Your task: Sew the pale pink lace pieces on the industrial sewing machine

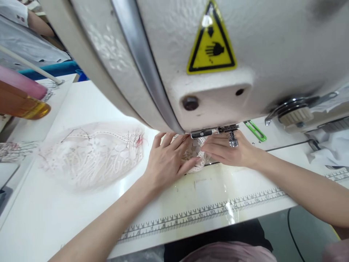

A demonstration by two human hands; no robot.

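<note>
A small piece of white lace fabric (194, 154) lies under the head of a sewing machine (169, 65), partly covered by my hands. My left hand (166, 158) rests palm down at its left side, fingers stretched out and thumb apart over the lace. At the right side my right hand (229, 149) has its fingers pressed together at the edge of the lace, partly behind the machine's metal parts. The needle and presser foot cannot be made out. Further left, a larger sheer lace piece (92, 156) with loose threads is spread on the white table (131, 203).
A printed ruler strip (191, 218) runs along the table's front edge. Green thread snips (255, 131) lie behind my right hand. Thread cones, one pink (24, 82) and one amber (21, 102), stand at the left. White cloth (331, 154) sits at the right. Another person's sleeve (13, 12) shows top left.
</note>
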